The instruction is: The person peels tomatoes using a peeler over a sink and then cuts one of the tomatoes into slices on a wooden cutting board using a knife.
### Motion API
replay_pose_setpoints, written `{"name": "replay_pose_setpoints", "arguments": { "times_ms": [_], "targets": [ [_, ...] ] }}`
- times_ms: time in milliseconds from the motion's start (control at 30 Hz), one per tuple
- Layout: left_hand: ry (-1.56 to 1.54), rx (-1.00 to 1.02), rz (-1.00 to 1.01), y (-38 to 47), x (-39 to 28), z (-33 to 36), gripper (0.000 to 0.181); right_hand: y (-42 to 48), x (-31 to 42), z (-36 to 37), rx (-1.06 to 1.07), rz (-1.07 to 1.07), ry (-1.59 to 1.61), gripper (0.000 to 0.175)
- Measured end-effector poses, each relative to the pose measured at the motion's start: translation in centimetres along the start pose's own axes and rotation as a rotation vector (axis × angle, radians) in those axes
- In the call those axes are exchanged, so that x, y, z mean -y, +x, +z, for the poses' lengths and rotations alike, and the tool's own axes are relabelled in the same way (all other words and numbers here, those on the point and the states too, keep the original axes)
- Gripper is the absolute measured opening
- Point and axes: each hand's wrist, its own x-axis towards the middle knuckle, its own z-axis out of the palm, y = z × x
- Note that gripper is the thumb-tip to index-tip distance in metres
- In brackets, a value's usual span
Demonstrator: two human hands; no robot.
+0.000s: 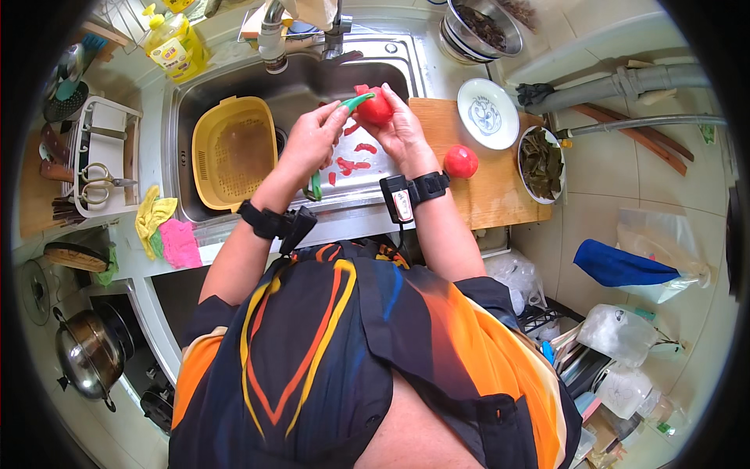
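Over the sink, my left hand grips a green peeler, its head against a red tomato. That tomato, partly peeled with a flap of skin standing up at its top, rests in the fingers of my right hand. Strips of red peel lie on the bottom of the stainless steel sink beneath both hands. A second tomato, whole and shiny, sits on the wooden board to the right of my right wrist.
A yellow plastic colander stands in the sink's left part, near the faucet. On the right are a white plate and a bowl of dark green leaves. Scissors and folded cloths lie left.
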Motion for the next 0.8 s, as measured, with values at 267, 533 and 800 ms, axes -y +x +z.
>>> {"name": "replay_pose_setpoints", "arguments": {
  "times_ms": [267, 533, 800],
  "targets": [
    [0.049, 0.059, -0.037, 0.2, -0.6, 0.7, 0.039, -0.5, -0.2, 1.3, -0.171, -0.023, 0.042, 0.021],
    [0.206, -0.024, 0.138, 0.1, 1.4, 0.7, 0.04, 0.0, -0.8, 1.2, -0.273, -0.096, -0.053, 0.013],
    [0.297, -0.131, 0.163, -0.6, 3.1, 1.3, 0.046, 1.7, -1.2, 0.5, -0.309, -0.008, 0.064, 0.024]
  ]
}}
